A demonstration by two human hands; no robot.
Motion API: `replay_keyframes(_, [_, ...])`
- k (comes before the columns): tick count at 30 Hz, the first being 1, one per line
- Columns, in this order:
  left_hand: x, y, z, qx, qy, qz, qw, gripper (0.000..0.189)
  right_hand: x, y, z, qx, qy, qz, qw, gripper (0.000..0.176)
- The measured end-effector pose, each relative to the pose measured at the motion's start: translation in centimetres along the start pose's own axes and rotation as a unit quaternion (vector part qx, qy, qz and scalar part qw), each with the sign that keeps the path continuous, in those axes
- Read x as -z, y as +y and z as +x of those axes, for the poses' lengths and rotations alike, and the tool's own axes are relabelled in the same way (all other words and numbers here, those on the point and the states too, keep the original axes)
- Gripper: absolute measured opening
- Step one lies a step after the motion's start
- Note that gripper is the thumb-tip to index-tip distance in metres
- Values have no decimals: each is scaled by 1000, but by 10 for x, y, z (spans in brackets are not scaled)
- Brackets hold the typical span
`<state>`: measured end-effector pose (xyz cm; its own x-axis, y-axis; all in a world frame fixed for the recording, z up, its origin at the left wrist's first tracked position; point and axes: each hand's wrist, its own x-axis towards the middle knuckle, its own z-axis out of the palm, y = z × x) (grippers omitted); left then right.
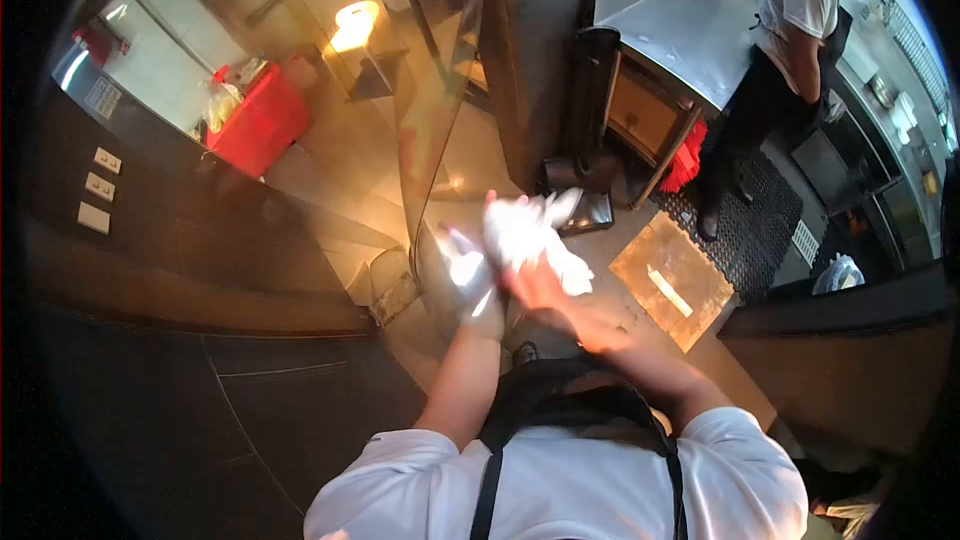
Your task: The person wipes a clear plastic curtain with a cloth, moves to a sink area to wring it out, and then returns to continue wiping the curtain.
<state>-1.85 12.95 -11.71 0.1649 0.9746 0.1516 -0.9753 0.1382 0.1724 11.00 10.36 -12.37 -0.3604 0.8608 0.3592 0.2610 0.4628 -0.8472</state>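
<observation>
A crumpled white cloth [525, 235] is bunched in my right hand [535, 285], whose fingers press into it; motion smears them. Just to the left, my left hand [483, 318] is at a shiny, greyish thing [458, 265] with bright highlights. Blur and glare hide its kind, and most of the left hand's fingers do not show. Cloth and shiny thing are side by side and seem to touch, in front of my dark apron [560, 395].
A co-worker [800, 30] stands at the right beside a steel counter [680, 25]. Black matting [765, 210] and a brown board [640, 265] lie on the floor. A red bin [262, 125] stands beyond the glass at left. A dark wall [150, 260] with switches runs along my left.
</observation>
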Motion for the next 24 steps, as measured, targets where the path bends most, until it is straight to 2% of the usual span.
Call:
replay_keyframes(1, [-32, -5, 11, -32, 129, 108, 985, 87, -7, -30, -4, 74, 55, -31, 995, 45])
replay_keyframes(3, [1, -16, 21, -46, 229, 348, 908, 77, 9, -44, -12, 143, -82, -47, 985, 48])
replay_keyframes(4, [-13, -14, 27, -21, 306, 363, 880, 63, 10, -29, -5, 160, -68, -99, 980, 46])
replay_keyframes(5, [65, -5, 14, -112, 60, 244, 962, 64, 18, -24, 11, 65, -134, -122, 981, 41])
replay_keyframes(6, [46, -2, 15, -106, 102, 254, 956, 67, 30, -18, 35, -31, -195, -145, 970, 37])
replay_keyframes(7, [6, 0, 17, -100, 141, 265, 949, 72, 33, -14, 45, -50, -202, -143, 968, 35])
replay_keyframes(8, [-32, 10, 1, -23, 84, 31, 996, 92, 37, -11, 55, -69, -208, -141, 965, 33])
replay_keyframes(10, [-30, 19, 1, -40, 14, 48, 998, 97, 19, -11, 57, 43, -125, -82, 988, 32])
replay_keyframes(11, [-27, 24, 4, -51, -24, 56, 997, 99, 4, -28, 42, 93, -118, -116, 982, 32])
replay_keyframes(12, [23, 25, 22, -56, -79, -6, 995, 96, -11, -44, 28, 143, -106, -150, 972, 33])
replay_keyframes(13, [12, 23, 25, 19, -223, -110, 968, 94, -19, -55, 18, 213, -66, -124, 967, 34])
replay_keyframes(15, [-11, 25, 9, 49, -78, -18, 996, 97, -19, -44, 26, 136, -14, -161, 977, 35])
replay_keyframes(17, [-13, 17, -4, 61, 85, 60, 993, 101, 2, -31, 60, 56, 13, -151, 987, 32])
replay_keyframes(18, [-38, 7, -10, 39, 84, 72, 993, 103, 6, -18, 78, 34, 26, -189, 981, 27])
replay_keyframes(19, [-54, 1, -12, 45, 122, 102, 986, 99, 8, -9, 92, 15, 39, -226, 973, 23])
replay_keyframes(20, [-32, 0, -2, -11, 86, 224, 971, 93, 5, -23, 97, 116, 72, -239, 961, 17])
replay_keyframes(22, [-4, 5, 15, -75, 61, 353, 931, 83, -8, -67, 70, 128, 73, -210, 967, 32])
replay_keyframes(23, [-6, 21, 25, -70, 20, 288, 955, 86, -13, -74, 56, 153, 75, -191, 967, 40])
replay_keyframes(24, [-17, 38, 31, -32, -44, 152, 987, 88, -19, -81, 43, 179, 76, -172, 966, 48])
